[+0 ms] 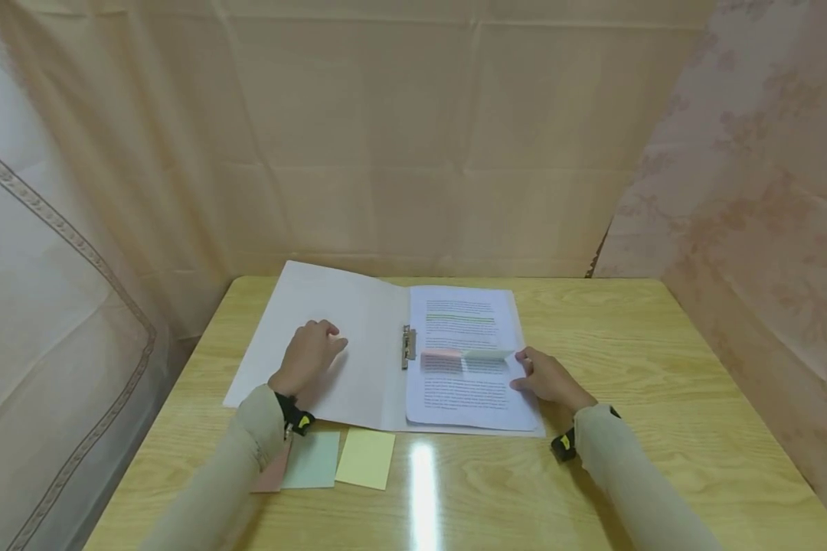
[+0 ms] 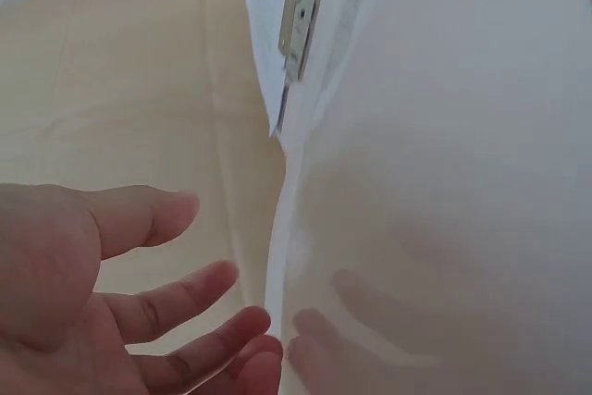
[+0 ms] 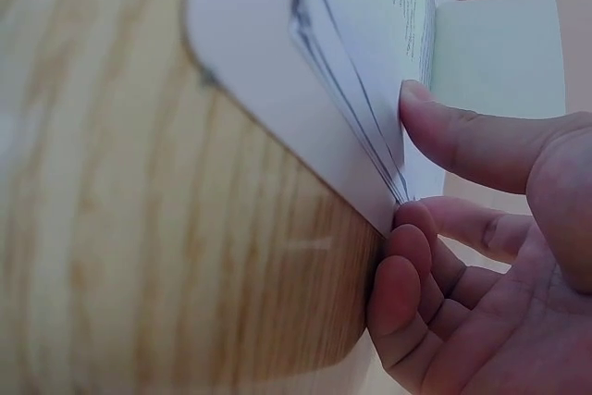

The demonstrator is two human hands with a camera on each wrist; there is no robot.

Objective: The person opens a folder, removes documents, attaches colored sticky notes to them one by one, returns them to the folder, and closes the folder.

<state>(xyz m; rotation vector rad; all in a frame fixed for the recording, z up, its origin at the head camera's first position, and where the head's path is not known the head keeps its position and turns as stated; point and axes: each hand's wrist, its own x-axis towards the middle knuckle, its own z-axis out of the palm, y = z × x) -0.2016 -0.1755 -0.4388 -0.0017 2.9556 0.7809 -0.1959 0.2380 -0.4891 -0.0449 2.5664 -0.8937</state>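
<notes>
A white folder [image 1: 354, 306] lies spread on the table, with a metal clip [image 1: 409, 347] along its spine. Printed sheets [image 1: 458, 402] lie on its right side, one line highlighted green. A pink sticky note [image 1: 442, 354] and a pale green sticky note [image 1: 488, 355] sit side by side across the page, their lower parts lifted. At the sheets' right edge, my right hand [image 1: 547, 376] pinches the pages, thumb on top and fingers at the edge. My left hand [image 1: 310, 353] is over the left cover, fingers loosely bent and holding nothing; the left wrist view shows fingertips close to the cover.
Below the folder lie a yellow sticky pad [image 1: 366, 458], a pale green pad [image 1: 312, 460] and a pink pad [image 1: 273, 471], the last partly hidden by my left sleeve. The wooden table [image 1: 661, 428] ends at a hanging beige cloth [image 1: 413, 153] behind.
</notes>
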